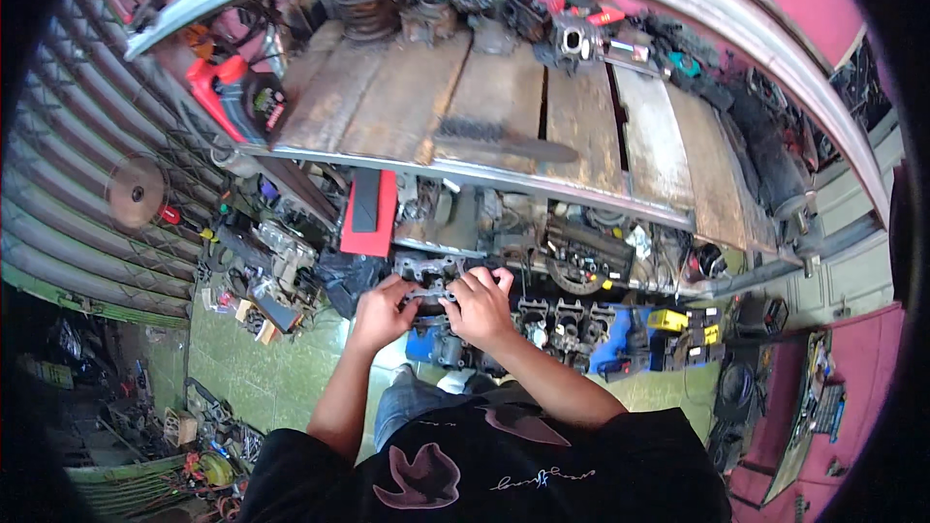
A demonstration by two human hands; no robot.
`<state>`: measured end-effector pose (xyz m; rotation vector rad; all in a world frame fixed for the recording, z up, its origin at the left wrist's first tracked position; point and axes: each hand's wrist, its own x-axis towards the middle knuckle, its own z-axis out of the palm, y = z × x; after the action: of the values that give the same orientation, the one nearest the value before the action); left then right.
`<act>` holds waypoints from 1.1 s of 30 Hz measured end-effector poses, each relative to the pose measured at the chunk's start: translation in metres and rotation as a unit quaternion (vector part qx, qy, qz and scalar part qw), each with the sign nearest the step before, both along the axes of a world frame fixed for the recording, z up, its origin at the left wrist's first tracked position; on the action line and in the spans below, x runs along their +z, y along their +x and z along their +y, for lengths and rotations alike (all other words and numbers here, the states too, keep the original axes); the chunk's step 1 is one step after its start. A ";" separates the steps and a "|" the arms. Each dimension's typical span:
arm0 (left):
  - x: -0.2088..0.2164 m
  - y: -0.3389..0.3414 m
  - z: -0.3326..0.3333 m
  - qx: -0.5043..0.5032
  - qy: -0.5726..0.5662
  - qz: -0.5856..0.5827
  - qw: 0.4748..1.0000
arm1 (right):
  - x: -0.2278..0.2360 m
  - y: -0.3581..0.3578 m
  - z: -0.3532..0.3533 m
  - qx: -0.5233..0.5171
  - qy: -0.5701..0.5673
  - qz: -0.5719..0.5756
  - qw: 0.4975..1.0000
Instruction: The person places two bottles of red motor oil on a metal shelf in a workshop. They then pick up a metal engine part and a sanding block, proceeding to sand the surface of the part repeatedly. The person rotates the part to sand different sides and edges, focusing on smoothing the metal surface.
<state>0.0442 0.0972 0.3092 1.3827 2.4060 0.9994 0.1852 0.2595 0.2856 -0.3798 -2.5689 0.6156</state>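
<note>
Between my two hands is a grey metal engine part (428,274), a casting with openings in it that looks like a cylinder head. My left hand (383,314) grips its near left side, fingers curled and thumb against the edge. At the right side my right hand (480,310) is closed on the same casting, thumb toward the middle and fingers over the top. Part of the casting's right end is hidden by my fingers. Below it lie more metal engine parts (446,347) on something blue. Several similar castings (565,327) sit just right of my right hand.
Ahead stands a shelf of wooden planks (407,97), with a wire brush (504,140) and a black-and-red bottle (247,102) on it. A red box (370,213) hangs over its front edge. Yellow-and-black boxes (668,320) stand right; loose parts (276,271) lie left.
</note>
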 end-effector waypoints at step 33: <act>0.130 -0.263 0.072 0.081 0.096 0.213 0.969 | 0.160 -0.181 0.101 -0.317 0.089 -0.115 0.937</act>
<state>-0.2191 0.1688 0.4391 1.6301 2.8347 1.0933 0.0045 0.3603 0.4454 -1.2088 -2.4670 0.1028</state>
